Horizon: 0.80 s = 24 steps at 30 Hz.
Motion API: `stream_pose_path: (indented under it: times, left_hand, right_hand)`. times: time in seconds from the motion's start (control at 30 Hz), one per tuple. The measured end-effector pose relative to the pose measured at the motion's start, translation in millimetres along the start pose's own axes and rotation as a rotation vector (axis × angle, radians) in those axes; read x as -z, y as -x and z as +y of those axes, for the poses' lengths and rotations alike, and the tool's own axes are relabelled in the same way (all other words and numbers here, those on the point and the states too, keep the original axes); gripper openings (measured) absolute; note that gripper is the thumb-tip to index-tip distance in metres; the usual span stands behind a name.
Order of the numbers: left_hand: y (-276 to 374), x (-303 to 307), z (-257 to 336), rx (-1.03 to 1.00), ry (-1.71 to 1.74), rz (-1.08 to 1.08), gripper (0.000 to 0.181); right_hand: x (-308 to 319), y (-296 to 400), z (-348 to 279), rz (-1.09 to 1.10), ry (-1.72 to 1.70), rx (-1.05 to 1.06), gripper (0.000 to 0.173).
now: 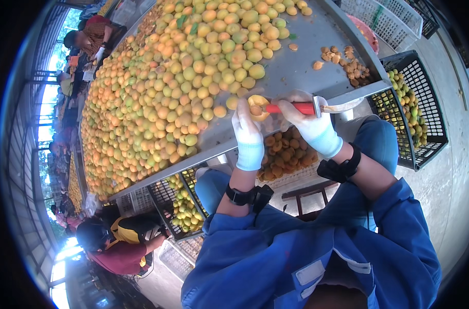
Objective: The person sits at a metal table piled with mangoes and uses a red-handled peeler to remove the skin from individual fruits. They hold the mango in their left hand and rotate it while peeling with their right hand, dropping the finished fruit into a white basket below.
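Note:
My left hand, in a white glove with a pale blue cuff, holds an opened apricot with its brown pit showing. My right hand, gloved alike, grips a red-handled pitting tool whose tip meets the apricot's right side. A metal piece sticks out at the other end of the handle. Both hands are over the near edge of a metal table. A large heap of whole apricots lies beyond and left of them. Below the hands, apricot halves fill a light-coloured crate between my knees.
Loose pits lie at the table's right corner. A black crate of greenish fruit stands right, another black crate lower left. White crates are at top right. A person in a dark red shirt sits lower left; others work farther off.

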<state>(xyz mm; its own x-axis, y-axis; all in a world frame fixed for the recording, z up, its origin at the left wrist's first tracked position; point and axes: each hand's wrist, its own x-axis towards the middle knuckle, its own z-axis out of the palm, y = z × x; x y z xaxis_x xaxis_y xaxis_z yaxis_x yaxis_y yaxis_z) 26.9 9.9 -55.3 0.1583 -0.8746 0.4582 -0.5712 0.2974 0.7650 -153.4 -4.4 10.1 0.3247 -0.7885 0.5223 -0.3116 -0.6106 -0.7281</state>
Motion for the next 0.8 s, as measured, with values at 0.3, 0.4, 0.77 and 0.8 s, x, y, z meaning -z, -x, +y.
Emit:
stream_pose_path:
  times: [0.3,0.4,0.77,0.8]
  left_hand:
    - [-22.0,14.2,67.6,0.643,0.782,-0.173,0.047]
    - [-21.9,13.1,68.5,0.669,0.783,-0.157,0.049]
    - [-13.9,4.1,17.3,0.456,0.613,-0.129,0.035]
    - [-15.1,5.6,14.9,0.385,0.547,-0.12,0.033]
  right_hand:
    - [-11.5,7.7,26.3,0.032,-1.01,-0.861,0.023]
    - [-17.0,3.6,19.1,0.104,-1.195,-0.947,0.029]
    - [-23.0,-3.0,23.8,0.241,-1.392,-1.069,0.028]
    - [-19.5,-6.3,24.9,0.263,-1.345,-1.011,0.028]
